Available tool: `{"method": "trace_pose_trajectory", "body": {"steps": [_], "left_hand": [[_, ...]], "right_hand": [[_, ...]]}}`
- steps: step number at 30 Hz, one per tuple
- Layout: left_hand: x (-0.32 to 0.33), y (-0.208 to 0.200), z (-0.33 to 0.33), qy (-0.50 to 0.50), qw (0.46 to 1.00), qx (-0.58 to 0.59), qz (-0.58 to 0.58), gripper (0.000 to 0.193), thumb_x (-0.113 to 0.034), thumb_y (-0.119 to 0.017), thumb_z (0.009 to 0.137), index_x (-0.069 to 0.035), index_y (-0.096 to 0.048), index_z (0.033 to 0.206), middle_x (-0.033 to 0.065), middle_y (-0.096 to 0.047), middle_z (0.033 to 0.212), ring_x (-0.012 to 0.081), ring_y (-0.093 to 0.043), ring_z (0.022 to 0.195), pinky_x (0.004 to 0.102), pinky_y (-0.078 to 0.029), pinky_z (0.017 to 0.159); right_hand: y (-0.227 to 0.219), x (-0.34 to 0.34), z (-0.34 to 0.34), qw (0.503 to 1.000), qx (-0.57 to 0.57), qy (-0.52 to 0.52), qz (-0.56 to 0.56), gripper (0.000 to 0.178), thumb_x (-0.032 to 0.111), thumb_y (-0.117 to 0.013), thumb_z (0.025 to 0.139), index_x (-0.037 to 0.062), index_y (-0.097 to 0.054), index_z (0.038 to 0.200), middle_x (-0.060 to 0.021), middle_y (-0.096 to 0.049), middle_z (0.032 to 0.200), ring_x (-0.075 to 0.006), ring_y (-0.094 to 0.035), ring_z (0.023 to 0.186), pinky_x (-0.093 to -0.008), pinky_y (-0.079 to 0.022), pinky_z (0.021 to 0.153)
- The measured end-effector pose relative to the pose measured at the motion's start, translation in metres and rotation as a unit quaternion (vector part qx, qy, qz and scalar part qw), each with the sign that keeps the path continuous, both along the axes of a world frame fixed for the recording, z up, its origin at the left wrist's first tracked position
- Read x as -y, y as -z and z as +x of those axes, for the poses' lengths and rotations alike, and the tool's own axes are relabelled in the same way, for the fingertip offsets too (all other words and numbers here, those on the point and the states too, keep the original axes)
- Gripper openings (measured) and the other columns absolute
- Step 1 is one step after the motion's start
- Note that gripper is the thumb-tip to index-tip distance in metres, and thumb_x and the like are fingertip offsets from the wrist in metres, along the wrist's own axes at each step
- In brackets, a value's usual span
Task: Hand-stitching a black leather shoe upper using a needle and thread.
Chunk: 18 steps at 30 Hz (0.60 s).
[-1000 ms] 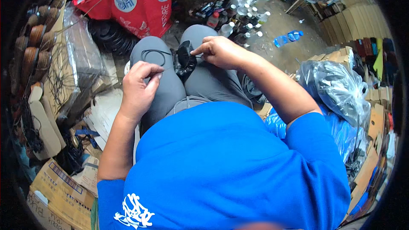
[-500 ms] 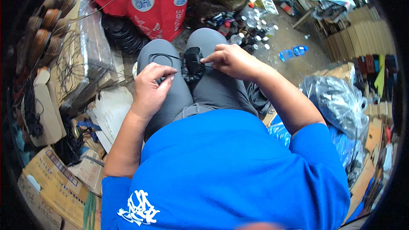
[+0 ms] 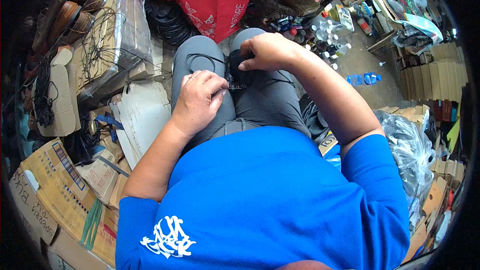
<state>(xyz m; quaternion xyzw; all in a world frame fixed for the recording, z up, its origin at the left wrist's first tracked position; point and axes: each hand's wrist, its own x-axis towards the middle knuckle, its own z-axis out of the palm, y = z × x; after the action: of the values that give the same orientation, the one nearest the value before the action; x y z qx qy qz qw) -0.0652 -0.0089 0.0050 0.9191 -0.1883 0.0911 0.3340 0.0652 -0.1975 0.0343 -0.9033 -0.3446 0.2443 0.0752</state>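
Observation:
A small black shoe upper (image 3: pixel 234 64) rests between my knees, partly covered by my hands; its gathered near edge is hard to make out. My left hand (image 3: pixel 202 95) has its fingers curled and closed at the near left edge of the upper. From the right, my right hand (image 3: pixel 267 52) reaches over it, with thumb and fingers closed about its far right part. A loop of black cord (image 3: pixel 206 56) lies across my left thigh, next to the upper. Whether a needle is in either hand cannot be seen.
A red shopping bag (image 3: pixel 210 5) stands beyond my knees. Cardboard boxes (image 3: pixel 65 190) and pale flat sheets (image 3: pixel 142 115) are piled at my left. Several bottles (image 3: pixel 327 35) stand ahead right on the floor, and a clear plastic bag (image 3: pixel 407 145) bulges beside my right arm.
My left hand has come in to the upper's near edge. My right hand, earlier pinching at its right side with a finger pointing, has closed over it. The view has shifted slightly.

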Motion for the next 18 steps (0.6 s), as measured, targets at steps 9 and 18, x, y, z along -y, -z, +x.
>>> {"method": "trace_pose_trajectory", "body": {"steps": [9, 18], "left_hand": [[-0.012, -0.001, 0.026, -0.058, 0.973, 0.091, 0.203, 0.016, -0.005, -0.058, 0.078, -0.007, -0.053, 0.093, 0.0096, -0.055, 0.124, 0.0279, -0.050, 0.116, 0.0426, -0.034, 0.097], [-0.134, -0.021, 0.043, -0.163, 0.971, -0.168, 0.047, 0.011, -0.001, -0.061, 0.076, -0.002, -0.059, 0.087, 0.0135, -0.061, 0.085, 0.0284, -0.060, 0.084, 0.0361, -0.047, 0.075]], "right_hand": [[-0.005, 0.054, -0.022, 0.964, -0.092, 0.171, 0.182, 0.032, 0.029, -0.067, 0.083, 0.0006, -0.056, 0.073, -0.0036, -0.051, 0.063, -0.0118, -0.048, 0.059, -0.0294, -0.040, 0.057], [0.016, 0.044, -0.048, 0.920, -0.030, 0.239, 0.308, 0.020, 0.020, -0.073, 0.079, 0.0046, -0.063, 0.085, 0.0004, -0.053, 0.065, -0.0081, -0.048, 0.061, -0.0250, -0.041, 0.058]]}}
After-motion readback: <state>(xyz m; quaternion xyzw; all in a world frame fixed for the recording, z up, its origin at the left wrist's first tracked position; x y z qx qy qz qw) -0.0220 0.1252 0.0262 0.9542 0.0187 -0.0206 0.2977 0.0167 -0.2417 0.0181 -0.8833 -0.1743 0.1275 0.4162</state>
